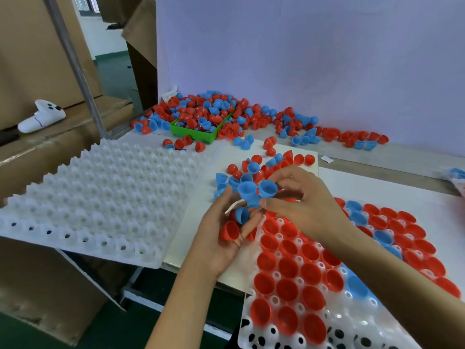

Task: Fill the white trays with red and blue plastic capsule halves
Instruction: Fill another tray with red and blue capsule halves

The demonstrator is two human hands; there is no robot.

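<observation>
The head view looks down at a white tray (349, 321) close to the person. Many of its cups hold red halves (286, 290) with the open side up, and a few hold blue halves (357, 285). The cups along the near edge have nothing in them.

Just past that tray, the two hands meet above the table (377, 177). The left hand (221, 238) is palm up, with its fingers curled around a red half (230, 230) and a blue half (241, 214). The right hand (299, 200) pinches a blue half (268, 188) with its fingertips, right beside more blue halves bunched between both hands.

To the left lies a second white tray (100, 197), bumpy side up, sticking out over the table edge.

Behind the hands, a small heap of loose halves (264, 165) sits on the table. Farther back, a green bin (193, 133) is piled full of red and blue halves, and lots more are spread along the pale wall (302, 59).

Far left, a white slipper (41, 117) rests on brown cardboard (37, 59).
</observation>
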